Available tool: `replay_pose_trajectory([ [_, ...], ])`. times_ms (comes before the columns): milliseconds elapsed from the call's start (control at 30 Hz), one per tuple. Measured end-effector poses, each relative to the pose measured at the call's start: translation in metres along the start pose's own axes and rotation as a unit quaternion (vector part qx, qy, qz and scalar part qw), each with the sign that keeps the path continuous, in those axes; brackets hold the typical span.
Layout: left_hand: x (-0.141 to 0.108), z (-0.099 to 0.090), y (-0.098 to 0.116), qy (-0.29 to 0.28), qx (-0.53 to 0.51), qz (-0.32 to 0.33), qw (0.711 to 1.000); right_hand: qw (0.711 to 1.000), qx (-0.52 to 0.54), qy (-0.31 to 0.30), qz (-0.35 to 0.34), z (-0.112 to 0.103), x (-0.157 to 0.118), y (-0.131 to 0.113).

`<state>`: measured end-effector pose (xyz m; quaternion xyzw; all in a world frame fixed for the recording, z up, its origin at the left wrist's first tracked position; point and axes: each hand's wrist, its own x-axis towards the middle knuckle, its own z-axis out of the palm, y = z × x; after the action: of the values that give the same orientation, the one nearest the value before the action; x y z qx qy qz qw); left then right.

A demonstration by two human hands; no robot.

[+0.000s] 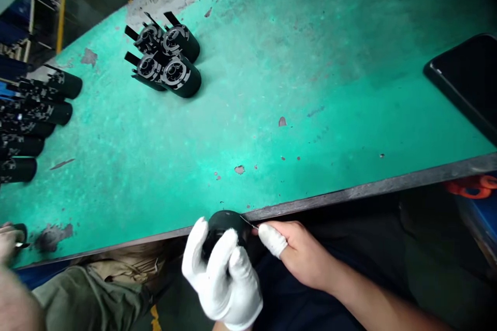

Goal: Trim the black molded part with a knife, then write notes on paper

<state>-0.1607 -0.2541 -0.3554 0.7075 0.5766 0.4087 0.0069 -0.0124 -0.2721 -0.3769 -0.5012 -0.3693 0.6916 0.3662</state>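
Note:
My left hand (227,279), in a white glove, is wrapped round a black cylindrical part (227,222) at the table's front edge. Its fingers hide much of the part's side. My right hand (305,253), bare except for a white cover on the thumb, is closed on a thin metal tool (248,222). The tool's far end reaches the right side of the cylinder's rim; the exact contact is too small to make out.
The green table (240,114) has a group of black cylinders (180,75) upright at its upper left. More black cylinders (58,113) line the left edge. A black tray-like object (466,72) lies at right. Another person's hand (6,243) is at lower left; orange handles (471,186) show below the edge.

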Motion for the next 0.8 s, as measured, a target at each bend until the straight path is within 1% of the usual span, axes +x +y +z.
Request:
replay_pose_trajectory([
  [67,-0.002,0.000,-0.003,-0.004,0.000,0.011,1.000,1.000,-0.022,0.011,-0.001,0.001,0.001,-0.001],
  [167,-0.004,-0.003,-0.012,-0.015,-0.001,0.053,0.998,0.999,-0.041,0.031,0.003,0.004,0.002,-0.002],
  [233,-0.003,-0.006,-0.019,-0.024,-0.007,0.081,0.996,0.999,-0.039,0.031,0.004,0.005,0.001,-0.001],
  [300,0.002,-0.011,-0.025,-0.056,-0.025,0.106,0.992,0.999,-0.026,0.026,-0.001,0.005,0.000,0.001],
  [400,0.011,-0.019,-0.033,-0.134,-0.057,0.149,0.978,1.000,-0.015,0.011,-0.023,0.001,-0.001,0.002],
  [467,0.015,-0.022,-0.035,-0.159,-0.066,0.163,0.972,0.999,-0.025,0.001,-0.042,-0.001,-0.001,0.002],
  [600,0.013,-0.022,-0.037,-0.152,-0.069,0.155,0.974,0.997,-0.042,0.003,-0.057,0.000,0.003,0.004],
  [800,0.008,-0.022,-0.041,-0.154,-0.063,0.153,0.974,0.997,-0.047,0.031,-0.058,0.002,0.005,-0.002],
])
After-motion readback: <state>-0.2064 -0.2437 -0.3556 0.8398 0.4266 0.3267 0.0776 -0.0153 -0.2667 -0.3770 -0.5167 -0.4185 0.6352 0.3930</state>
